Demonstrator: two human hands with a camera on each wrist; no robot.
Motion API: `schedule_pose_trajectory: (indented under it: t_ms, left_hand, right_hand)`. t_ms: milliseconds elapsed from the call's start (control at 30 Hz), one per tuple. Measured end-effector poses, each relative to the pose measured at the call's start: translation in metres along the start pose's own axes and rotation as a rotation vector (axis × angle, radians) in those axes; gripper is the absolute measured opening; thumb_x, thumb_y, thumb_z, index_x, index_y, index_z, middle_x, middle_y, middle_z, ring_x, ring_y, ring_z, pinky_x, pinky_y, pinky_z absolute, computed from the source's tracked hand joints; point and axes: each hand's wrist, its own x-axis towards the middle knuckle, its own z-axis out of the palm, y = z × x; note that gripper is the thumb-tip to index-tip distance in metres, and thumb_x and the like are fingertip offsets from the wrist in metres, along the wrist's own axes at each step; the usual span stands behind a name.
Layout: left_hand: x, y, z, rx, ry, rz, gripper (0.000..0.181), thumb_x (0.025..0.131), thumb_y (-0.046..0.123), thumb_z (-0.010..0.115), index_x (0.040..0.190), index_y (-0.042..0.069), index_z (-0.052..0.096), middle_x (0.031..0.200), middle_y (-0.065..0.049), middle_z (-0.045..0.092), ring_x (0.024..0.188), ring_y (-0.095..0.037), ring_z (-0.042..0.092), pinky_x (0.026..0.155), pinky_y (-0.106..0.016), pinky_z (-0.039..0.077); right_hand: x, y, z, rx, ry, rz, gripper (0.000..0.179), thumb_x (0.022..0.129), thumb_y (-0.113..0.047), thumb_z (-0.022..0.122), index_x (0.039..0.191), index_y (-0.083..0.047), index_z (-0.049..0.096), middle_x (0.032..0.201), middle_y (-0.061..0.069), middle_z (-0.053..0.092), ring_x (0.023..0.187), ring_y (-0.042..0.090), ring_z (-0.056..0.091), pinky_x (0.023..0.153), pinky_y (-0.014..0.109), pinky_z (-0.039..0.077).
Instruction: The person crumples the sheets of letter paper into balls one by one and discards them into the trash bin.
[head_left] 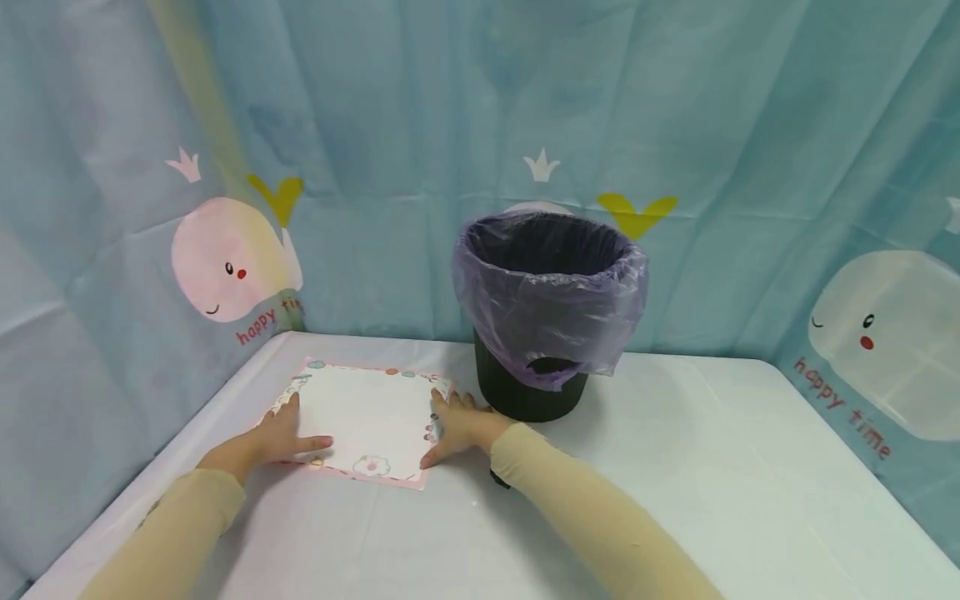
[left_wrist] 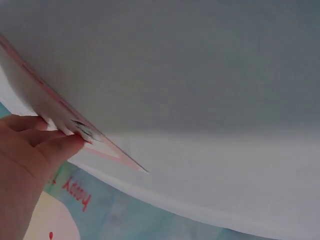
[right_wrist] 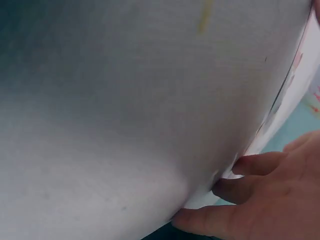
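A white sheet of paper (head_left: 363, 417) with a pink, decorated border lies flat on the left part of the table. At its left edge, my left hand (head_left: 279, 437) rests with fingers spread and the thumb pointing inward over the sheet. My right hand (head_left: 459, 425) touches the right edge, fingers fanned out. The left wrist view has the left hand (left_wrist: 27, 157) with its fingertips on the border of the paper (left_wrist: 112, 150). Extended fingertips of the right hand (right_wrist: 275, 192) meet the surface in the right wrist view.
A black bin (head_left: 525, 392) lined with a purple plastic bag (head_left: 547, 312) stands behind and to the right of the paper, close to the right hand. White cloth covers the table (head_left: 690, 475). A blue printed curtain (head_left: 390, 167) hangs along the back and sides.
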Motion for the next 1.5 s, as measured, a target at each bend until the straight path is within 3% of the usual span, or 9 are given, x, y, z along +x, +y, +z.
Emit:
schedule_pose_trajectory:
  t_ms: [333, 567, 767, 900, 1067, 1267, 1333, 1400, 1500]
  left_hand:
    - [-0.003, 0.047, 0.004, -0.249, -0.130, 0.002, 0.115, 0.092, 0.063, 0.049, 0.141, -0.018, -0.017, 0.148, -0.043, -0.009, 0.136, -0.058, -0.005, 0.108, -0.066, 0.003]
    - [-0.002, 0.092, 0.016, -0.476, -0.186, 0.048, 0.110, 0.092, 0.064, 0.047, 0.147, -0.006, -0.018, 0.152, -0.037, 0.010, 0.140, -0.051, 0.014, 0.108, -0.066, 0.017]
    - [-0.005, 0.120, 0.028, -0.780, -0.100, 0.170, 0.094, 0.093, 0.038, 0.061, 0.152, 0.003, -0.004, 0.147, -0.025, 0.030, 0.130, -0.036, 0.040, 0.105, -0.052, 0.034]
    - [-0.015, 0.134, 0.027, -0.992, 0.012, 0.240, 0.078, 0.090, 0.016, 0.064, 0.148, 0.001, 0.013, 0.130, -0.015, 0.046, 0.109, -0.022, 0.056, 0.092, -0.035, 0.047]
    - [-0.031, 0.148, 0.023, -1.125, 0.095, 0.246, 0.062, 0.088, 0.005, 0.060, 0.140, -0.003, 0.028, 0.114, -0.002, 0.056, 0.098, -0.015, 0.062, 0.083, -0.030, 0.052]
    - [-0.050, 0.163, 0.020, -1.065, 0.211, 0.113, 0.058, 0.086, 0.002, 0.056, 0.138, -0.004, 0.031, 0.117, -0.008, 0.052, 0.098, -0.019, 0.057, 0.080, -0.030, 0.050]
    - [-0.055, 0.167, 0.019, -1.010, 0.285, 0.075, 0.057, 0.083, -0.002, 0.053, 0.136, -0.004, 0.034, 0.118, -0.013, 0.051, 0.098, -0.021, 0.054, 0.078, -0.031, 0.048]
    - [-0.060, 0.172, 0.020, -0.970, 0.340, 0.082, 0.055, 0.080, -0.007, 0.050, 0.134, -0.005, 0.038, 0.118, -0.017, 0.051, 0.095, -0.023, 0.052, 0.075, -0.033, 0.047]
    - [-0.066, 0.182, 0.023, -0.841, 0.399, 0.204, 0.047, 0.078, -0.012, 0.047, 0.125, -0.006, 0.049, 0.110, -0.020, 0.057, 0.083, -0.024, 0.055, 0.065, -0.034, 0.048]
  right_hand:
    - [-0.004, -0.005, 0.000, 0.045, 0.004, -0.014, 0.120, 0.069, -0.052, 0.082, 0.157, -0.020, 0.007, 0.159, 0.016, 0.017, 0.144, 0.042, 0.011, 0.100, 0.075, 0.020]
    - [-0.006, -0.011, 0.004, 0.150, 0.055, -0.176, 0.122, 0.072, -0.034, 0.087, 0.157, -0.021, 0.001, 0.159, 0.015, 0.018, 0.141, 0.040, 0.025, 0.102, 0.067, 0.029]
    - [-0.015, -0.015, 0.000, 0.048, 0.196, -0.334, 0.084, 0.092, -0.040, 0.065, 0.156, -0.016, 0.016, 0.161, 0.010, 0.009, 0.142, 0.034, 0.025, 0.097, 0.068, 0.034]
    - [-0.030, -0.012, -0.011, -0.051, 0.346, -0.402, 0.084, 0.088, -0.045, 0.069, 0.154, -0.013, 0.027, 0.161, 0.006, 0.011, 0.144, 0.032, 0.018, 0.098, 0.071, 0.031]
    - [-0.051, -0.001, -0.023, -0.052, 0.514, -0.572, 0.086, 0.083, -0.039, 0.077, 0.150, -0.009, 0.033, 0.159, 0.006, 0.020, 0.142, 0.034, 0.023, 0.106, 0.059, 0.031]
    - [-0.082, 0.011, -0.041, 0.260, 0.578, -0.905, 0.075, 0.083, -0.008, 0.076, 0.144, 0.004, 0.034, 0.154, 0.019, 0.026, 0.142, 0.029, 0.026, 0.113, 0.039, 0.026]
    - [-0.095, 0.012, -0.050, 0.401, 0.595, -0.902, 0.076, 0.084, -0.006, 0.074, 0.146, 0.004, 0.030, 0.155, 0.020, 0.024, 0.142, 0.030, 0.027, 0.113, 0.044, 0.026]
    - [-0.108, 0.012, -0.059, 0.534, 0.595, -0.841, 0.084, 0.087, -0.022, 0.073, 0.151, -0.002, 0.023, 0.157, 0.016, 0.020, 0.141, 0.030, 0.027, 0.111, 0.052, 0.026]
    - [-0.123, 0.007, -0.072, 0.695, 0.518, -0.717, 0.105, 0.083, -0.050, 0.073, 0.156, -0.014, 0.006, 0.160, 0.007, 0.013, 0.140, 0.028, 0.029, 0.107, 0.057, 0.029]
